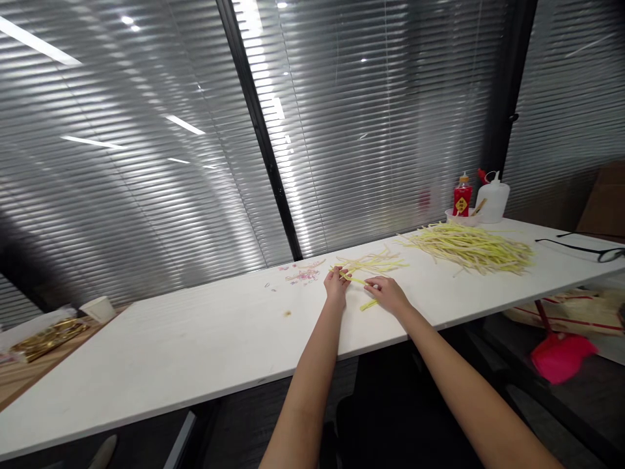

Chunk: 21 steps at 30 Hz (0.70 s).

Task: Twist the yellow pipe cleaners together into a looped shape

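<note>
Both hands are over the white table, a short way apart. A thin yellow-green stalk [358, 281] stretches between them. My left hand [336, 285] is closed, pinching the stalk's left end. My right hand [389, 293] has its fingers closed at the other end. Just below the right fingers lies a short yellow-green piece [368, 304]. Behind the hands is a small spread of loose stalks [378, 262]. Left of my left hand are pinkish scraps [306, 275], too small to make out well.
A large heap of stalks [469, 247] covers the table's right part. Behind it stand a red bottle [461, 198], a bowl [454, 218] and a white jug [494, 200]. Glasses [593, 251] rest at the right edge. Slatted blinds [342, 130] border the back.
</note>
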Available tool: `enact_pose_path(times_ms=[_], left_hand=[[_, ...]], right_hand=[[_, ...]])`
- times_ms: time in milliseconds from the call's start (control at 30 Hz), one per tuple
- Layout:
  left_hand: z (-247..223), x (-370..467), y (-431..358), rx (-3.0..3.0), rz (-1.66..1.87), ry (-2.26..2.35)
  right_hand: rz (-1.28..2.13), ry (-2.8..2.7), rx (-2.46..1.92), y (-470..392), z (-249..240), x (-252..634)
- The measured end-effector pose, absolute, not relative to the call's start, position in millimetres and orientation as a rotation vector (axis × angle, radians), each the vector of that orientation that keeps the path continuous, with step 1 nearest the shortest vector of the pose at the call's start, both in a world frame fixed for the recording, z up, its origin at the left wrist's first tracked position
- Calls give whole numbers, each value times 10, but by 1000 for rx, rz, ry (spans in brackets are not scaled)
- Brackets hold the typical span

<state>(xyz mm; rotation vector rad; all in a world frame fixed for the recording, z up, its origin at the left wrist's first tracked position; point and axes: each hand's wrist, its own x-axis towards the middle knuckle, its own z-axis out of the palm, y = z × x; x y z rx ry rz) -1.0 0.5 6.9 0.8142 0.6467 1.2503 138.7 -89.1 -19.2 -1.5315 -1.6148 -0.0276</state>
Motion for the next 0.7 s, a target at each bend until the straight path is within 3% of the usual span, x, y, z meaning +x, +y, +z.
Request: enact_pose_path(times_ms=[700], left_hand=[[86,-3,-30,836,1245,658]], right_hand=[[-164,-1635,-1687,-906,-179,1365]])
